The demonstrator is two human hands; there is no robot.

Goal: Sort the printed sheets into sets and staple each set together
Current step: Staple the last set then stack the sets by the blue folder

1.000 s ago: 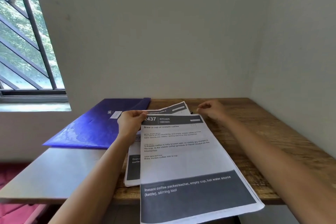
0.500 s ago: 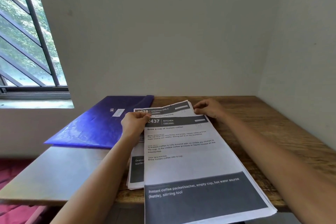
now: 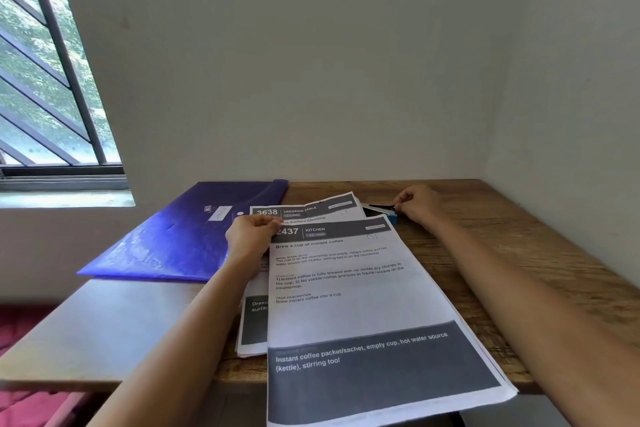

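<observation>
Head view: the right hand (image 3: 417, 206), off the sheets (image 3: 346, 288) now, is gripping the stapler (image 3: 379, 209); the left hand (image 3: 251, 236) is pinching their corner, so stapling is probably coming.

The white 2437 KITCHEN sheets (image 3: 346, 291) lie skewed atop the 3638 DRESSING TABLE sheets (image 3: 313, 211). A blue-and-metal stapler (image 3: 382, 210) lies just beyond their far right corner.
</observation>
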